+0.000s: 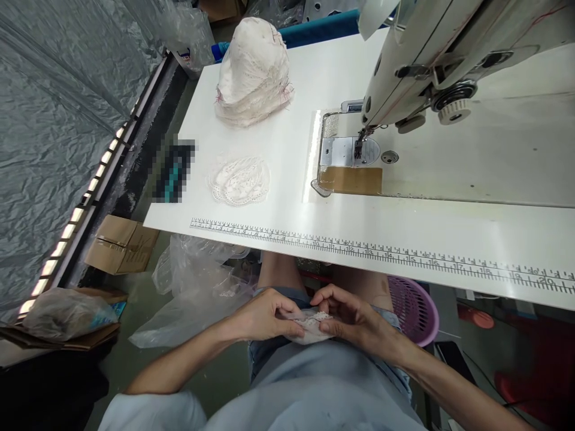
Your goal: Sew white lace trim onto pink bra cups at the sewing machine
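Note:
Below the table edge, over my lap, both hands pinch a small piece of white lace fabric (309, 326). My left hand (265, 314) grips its left side with closed fingers. My right hand (353, 317) holds its right side, fingers curled onto it. On the white table (404, 224) lies a flat lace piece (241, 179), and a tall stack of white lace pieces (254, 72) stands farther back. The sewing machine (449, 66) sits at the right, its needle and presser foot (359, 146) over the metal plate.
A printed ruler (381, 251) runs along the table's front edge. A purple basket (413, 308) stands beside my right knee. Clear plastic bags (193, 287) and cardboard boxes (121, 242) lie on the floor to the left. A blurred dark object (173, 170) rests near the table's left edge.

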The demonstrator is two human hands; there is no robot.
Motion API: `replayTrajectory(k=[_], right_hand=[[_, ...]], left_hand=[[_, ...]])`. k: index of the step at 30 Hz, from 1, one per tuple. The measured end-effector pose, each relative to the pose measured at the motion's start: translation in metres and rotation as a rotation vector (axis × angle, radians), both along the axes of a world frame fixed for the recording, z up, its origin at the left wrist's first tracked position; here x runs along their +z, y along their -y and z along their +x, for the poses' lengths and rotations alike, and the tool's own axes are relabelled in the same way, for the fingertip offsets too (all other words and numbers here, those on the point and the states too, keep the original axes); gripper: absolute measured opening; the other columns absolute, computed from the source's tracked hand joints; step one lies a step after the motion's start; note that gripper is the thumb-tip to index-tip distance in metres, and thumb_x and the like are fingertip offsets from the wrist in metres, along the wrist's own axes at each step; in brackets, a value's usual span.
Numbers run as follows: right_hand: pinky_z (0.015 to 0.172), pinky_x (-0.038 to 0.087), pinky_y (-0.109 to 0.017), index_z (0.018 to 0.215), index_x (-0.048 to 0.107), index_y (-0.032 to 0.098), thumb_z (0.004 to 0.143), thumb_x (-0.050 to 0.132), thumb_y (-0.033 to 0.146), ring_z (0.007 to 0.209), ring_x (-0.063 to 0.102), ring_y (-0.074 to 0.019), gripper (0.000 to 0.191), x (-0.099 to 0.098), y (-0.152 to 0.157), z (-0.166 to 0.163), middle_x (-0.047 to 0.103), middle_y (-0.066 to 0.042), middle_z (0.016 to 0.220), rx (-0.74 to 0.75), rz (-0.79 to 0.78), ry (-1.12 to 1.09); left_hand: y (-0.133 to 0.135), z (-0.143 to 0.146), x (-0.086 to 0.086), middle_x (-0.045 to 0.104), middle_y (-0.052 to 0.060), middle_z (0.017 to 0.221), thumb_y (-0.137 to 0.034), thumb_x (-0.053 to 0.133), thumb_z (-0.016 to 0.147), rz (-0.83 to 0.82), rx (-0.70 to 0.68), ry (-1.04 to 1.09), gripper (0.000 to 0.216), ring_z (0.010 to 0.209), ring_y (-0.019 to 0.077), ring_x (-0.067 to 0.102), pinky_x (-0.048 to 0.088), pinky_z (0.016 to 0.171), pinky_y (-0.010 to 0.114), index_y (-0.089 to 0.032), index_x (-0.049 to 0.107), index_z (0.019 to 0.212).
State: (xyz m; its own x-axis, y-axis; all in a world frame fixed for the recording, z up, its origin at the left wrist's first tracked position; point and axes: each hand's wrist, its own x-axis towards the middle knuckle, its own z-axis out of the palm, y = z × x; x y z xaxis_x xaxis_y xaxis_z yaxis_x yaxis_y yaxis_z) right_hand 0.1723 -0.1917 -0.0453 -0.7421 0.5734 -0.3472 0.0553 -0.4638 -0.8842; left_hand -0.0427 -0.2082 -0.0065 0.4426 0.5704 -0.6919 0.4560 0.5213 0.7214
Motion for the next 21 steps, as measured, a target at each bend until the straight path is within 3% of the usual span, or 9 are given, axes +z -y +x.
replayTrajectory(k=[3,6,11,15,18,21], right_hand=[[0.075,0.043,-0.029,0.093,0.055,0.023,0.082,0.062,0.044,0.084,0.052,-0.0171,0.024,-0.002,-0.001,0.004,0.055,-0.002,0.090,0.015,0.229,0.071],[0.078,0.043,-0.031,0.089,0.053,0.023,0.082,0.063,0.044,0.091,0.051,-0.0192,0.024,-0.004,0.001,0.006,0.053,-0.004,0.095,-0.010,0.342,0.078],[0.076,0.043,-0.030,0.088,0.050,0.023,0.079,0.065,0.047,0.091,0.051,-0.0197,0.030,-0.008,0.004,0.005,0.052,-0.005,0.096,0.001,0.365,0.099],[0.078,0.042,-0.030,0.082,0.052,0.021,0.081,0.063,0.047,0.090,0.052,-0.0189,0.028,-0.012,0.006,0.000,0.052,-0.004,0.095,0.014,0.338,0.075],[0.078,0.042,-0.030,0.077,0.053,0.020,0.085,0.059,0.043,0.087,0.052,-0.0174,0.025,-0.006,0.001,-0.004,0.052,-0.004,0.093,-0.026,0.320,0.033],[0.080,0.042,-0.030,0.077,0.053,0.020,0.085,0.059,0.041,0.090,0.052,-0.0179,0.023,0.012,-0.011,-0.007,0.052,-0.004,0.095,-0.094,0.315,-0.027]], left_hand=[[-0.003,0.000,0.001,0.060,-0.001,0.062,-0.032,0.067,0.071,-0.006,0.002,0.004,0.021,0.057,0.0089,0.045,0.031,0.051,0.018,-0.014,0.073,0.078],[-0.003,0.000,0.001,0.058,-0.002,0.061,-0.034,0.067,0.071,0.027,-0.003,-0.009,0.022,0.057,0.0086,0.043,0.029,0.051,0.018,-0.014,0.073,0.078],[0.000,-0.001,-0.001,0.055,-0.003,0.057,-0.035,0.067,0.071,0.073,-0.022,-0.048,0.022,0.054,0.0081,0.040,0.027,0.050,0.018,-0.014,0.073,0.076],[0.002,-0.002,-0.004,0.062,0.000,0.065,-0.034,0.065,0.073,0.086,-0.006,-0.047,0.023,0.059,0.0099,0.048,0.032,0.054,0.018,-0.013,0.073,0.079],[-0.002,-0.003,-0.001,0.062,-0.001,0.063,-0.033,0.068,0.072,0.118,0.072,-0.063,0.029,0.056,0.0093,0.048,0.034,0.053,0.018,-0.014,0.071,0.093],[-0.018,-0.006,0.017,0.062,-0.002,0.062,-0.031,0.071,0.070,0.182,0.117,-0.076,0.046,0.052,0.0077,0.046,0.034,0.051,0.017,-0.018,0.064,0.113]])
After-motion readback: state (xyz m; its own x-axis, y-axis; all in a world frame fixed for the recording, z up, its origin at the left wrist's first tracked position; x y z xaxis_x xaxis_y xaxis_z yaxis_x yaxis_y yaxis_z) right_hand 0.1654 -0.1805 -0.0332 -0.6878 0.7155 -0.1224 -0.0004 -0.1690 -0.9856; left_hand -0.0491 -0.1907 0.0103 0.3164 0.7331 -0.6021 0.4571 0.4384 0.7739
